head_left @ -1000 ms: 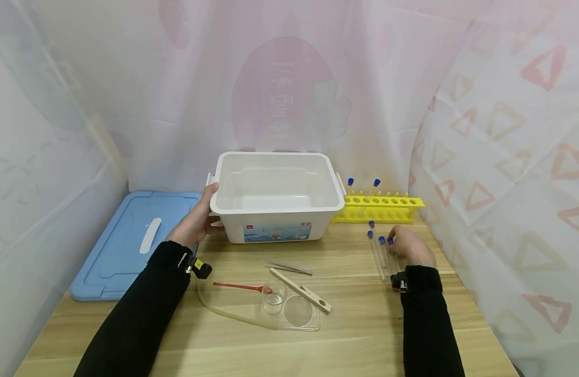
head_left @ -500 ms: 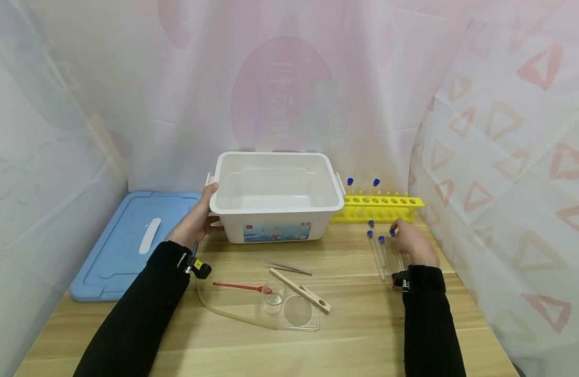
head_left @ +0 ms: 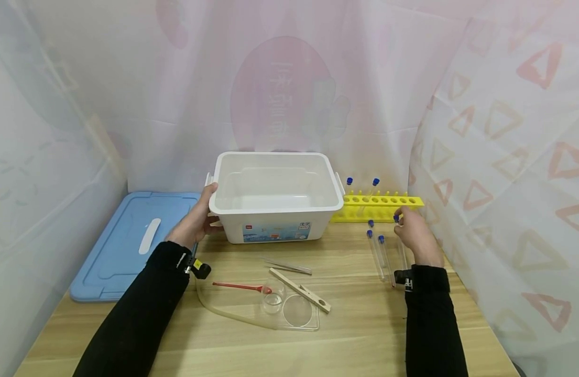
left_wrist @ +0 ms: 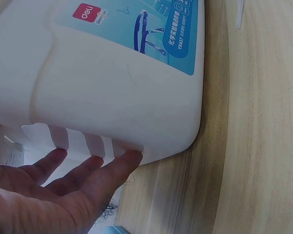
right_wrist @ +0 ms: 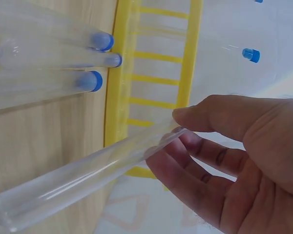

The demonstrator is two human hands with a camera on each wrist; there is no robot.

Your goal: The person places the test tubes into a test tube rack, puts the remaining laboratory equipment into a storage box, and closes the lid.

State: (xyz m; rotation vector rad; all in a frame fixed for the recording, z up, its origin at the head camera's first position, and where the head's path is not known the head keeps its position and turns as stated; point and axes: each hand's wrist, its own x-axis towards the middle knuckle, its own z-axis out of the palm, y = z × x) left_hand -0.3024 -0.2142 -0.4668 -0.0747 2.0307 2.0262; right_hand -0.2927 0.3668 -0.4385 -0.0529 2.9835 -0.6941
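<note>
Thumb and fingertips of your right hand (right_wrist: 259, 158) pinch a clear test tube (right_wrist: 73, 183) at its blue-capped end, holding it tilted in front of the yellow rack (right_wrist: 188, 73), while three more capped tubes (head_left: 376, 256) lie just to its left. Your left hand (head_left: 195, 222) clasps the white tub (head_left: 231, 222), thumb on its rim. Nearer you lie tweezers (head_left: 291, 268), a wooden clamp (head_left: 294, 284) and a slim red tool (head_left: 237, 286); far left, the blue lid (head_left: 115, 251).
</note>
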